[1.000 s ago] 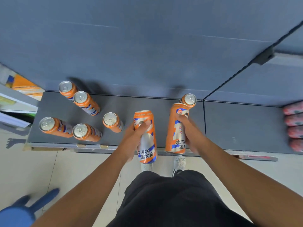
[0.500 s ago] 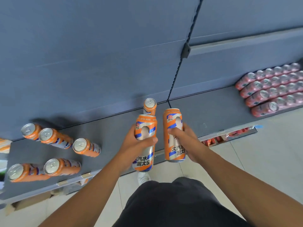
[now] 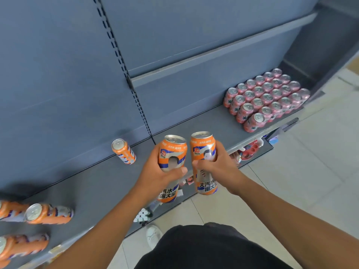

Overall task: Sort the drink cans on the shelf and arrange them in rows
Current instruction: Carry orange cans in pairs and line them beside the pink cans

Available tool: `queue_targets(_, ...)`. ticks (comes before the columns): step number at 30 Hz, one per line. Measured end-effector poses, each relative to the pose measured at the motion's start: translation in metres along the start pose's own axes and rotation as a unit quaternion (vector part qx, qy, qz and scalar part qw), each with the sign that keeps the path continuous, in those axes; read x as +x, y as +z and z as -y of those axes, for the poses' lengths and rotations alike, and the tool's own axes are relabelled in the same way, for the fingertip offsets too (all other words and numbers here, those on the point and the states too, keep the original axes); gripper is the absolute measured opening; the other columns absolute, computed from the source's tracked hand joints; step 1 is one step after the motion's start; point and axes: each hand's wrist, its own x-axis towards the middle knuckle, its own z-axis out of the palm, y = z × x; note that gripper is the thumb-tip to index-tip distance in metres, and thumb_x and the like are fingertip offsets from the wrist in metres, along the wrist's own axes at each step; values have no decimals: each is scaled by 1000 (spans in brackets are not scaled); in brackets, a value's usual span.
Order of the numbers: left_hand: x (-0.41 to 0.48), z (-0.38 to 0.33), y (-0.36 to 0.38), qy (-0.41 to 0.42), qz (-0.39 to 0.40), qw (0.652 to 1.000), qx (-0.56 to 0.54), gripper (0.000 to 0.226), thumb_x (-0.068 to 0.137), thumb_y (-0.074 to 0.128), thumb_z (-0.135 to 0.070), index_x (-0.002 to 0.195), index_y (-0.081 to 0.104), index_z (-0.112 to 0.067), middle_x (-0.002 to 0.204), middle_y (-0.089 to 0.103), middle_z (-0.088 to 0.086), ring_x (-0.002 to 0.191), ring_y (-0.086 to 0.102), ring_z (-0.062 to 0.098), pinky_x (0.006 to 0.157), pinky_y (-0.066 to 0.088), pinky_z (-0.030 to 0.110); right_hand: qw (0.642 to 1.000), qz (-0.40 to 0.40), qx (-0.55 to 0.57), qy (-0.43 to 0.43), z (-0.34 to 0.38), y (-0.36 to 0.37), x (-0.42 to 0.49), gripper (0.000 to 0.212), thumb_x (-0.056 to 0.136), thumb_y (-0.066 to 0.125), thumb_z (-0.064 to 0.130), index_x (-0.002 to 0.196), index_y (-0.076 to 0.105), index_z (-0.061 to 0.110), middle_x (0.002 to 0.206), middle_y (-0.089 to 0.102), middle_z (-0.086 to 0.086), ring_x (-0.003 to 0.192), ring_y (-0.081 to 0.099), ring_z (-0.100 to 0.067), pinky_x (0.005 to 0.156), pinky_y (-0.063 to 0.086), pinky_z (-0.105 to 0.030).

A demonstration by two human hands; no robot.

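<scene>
My left hand [image 3: 157, 172] grips a tall orange can [image 3: 172, 152] around its middle, held upright above the grey shelf [image 3: 209, 121]. My right hand [image 3: 215, 166] grips a second orange can [image 3: 203, 147] right beside it; the two cans nearly touch. One orange can [image 3: 123, 151] stands alone on the shelf to the left of my hands. Three more orange cans [image 3: 48, 213] stand at the far left, partly cut off by the frame edge. A block of pink cans [image 3: 266, 99] stands in neat rows at the right end of the shelf.
The blue-grey back panel [image 3: 58, 74] rises behind the shelf, with a slotted upright [image 3: 124, 68] between two bays. A lower shelf [image 3: 250, 150] holds red packs. Pale floor tiles [image 3: 291, 181] lie to the right; my black shorts and a white shoe [image 3: 153, 234] are below.
The view has swung right, so the pink cans now fill the right side and the left orange cans slid toward the frame edge. Both held cans moved right along the shelf, past the lone can.
</scene>
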Motion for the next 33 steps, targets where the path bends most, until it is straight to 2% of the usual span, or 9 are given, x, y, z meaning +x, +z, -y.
queue_targets(3,9,-16,44,9,13,1000,17,58,75,86,-16,118,54,-37,104,72,-17,95,70,4,77,51,20,1000,-16,4,-19,-2,-48,-11,51,79,81,17,115,49,34,100,70,8,88,70,-5,70,52,-17)
queue_targets(7,19,-34,98,6,22,1000,13,55,66,85,-37,114,59,-37,100,73,-16,91,70,3,73,51,19,998,-42,16,-38,-8,-99,-18,57,77,84,16,120,50,30,102,70,8,93,70,-9,77,55,-23)
queue_targets(9,25,-38,119,5,40,999,17,51,72,85,-33,115,58,-37,101,73,-16,92,71,5,74,52,20,997,-55,25,-43,-10,-120,-20,60,76,85,17,123,49,31,104,71,9,95,70,-9,78,56,-23)
queue_targets(12,40,-44,142,2,61,998,32,50,78,84,-23,119,58,-36,102,72,-16,94,71,6,76,53,25,995,-80,37,-51,-11,-145,-19,62,78,84,17,127,48,30,107,70,9,97,69,-6,71,54,-15)
queue_targets(15,59,-48,158,0,83,996,38,55,71,84,-33,119,58,-37,104,73,-13,95,71,9,79,55,30,992,-105,53,-51,-12,-166,-11,58,78,83,15,124,50,29,103,71,10,94,69,-4,66,52,-10)
queue_targets(22,121,-51,177,-10,90,996,22,49,71,83,-32,114,59,-40,100,73,-12,91,72,9,75,55,28,990,-132,41,-32,-7,-201,34,39,81,80,13,108,57,30,89,73,9,83,71,-5,61,52,-10)
queue_targets(26,168,-55,183,-24,86,996,-1,55,67,83,-36,116,58,-36,99,73,-14,89,72,7,72,54,24,990,-135,26,-13,0,-217,74,37,83,78,19,110,55,29,91,71,10,81,70,0,57,51,-9)
queue_targets(30,212,-56,182,-26,93,995,-3,65,60,83,-46,118,56,-37,105,72,-11,95,71,10,83,58,35,990,-140,3,-8,13,-228,112,40,83,78,21,115,54,27,96,71,10,85,70,0,59,52,-10)
queue_targets(33,240,-56,181,-12,105,994,9,66,68,88,-30,123,51,-38,110,71,-12,100,70,10,87,57,33,990,-138,-10,-18,20,-237,137,37,83,79,23,112,56,27,94,72,10,86,70,-3,65,54,-13)
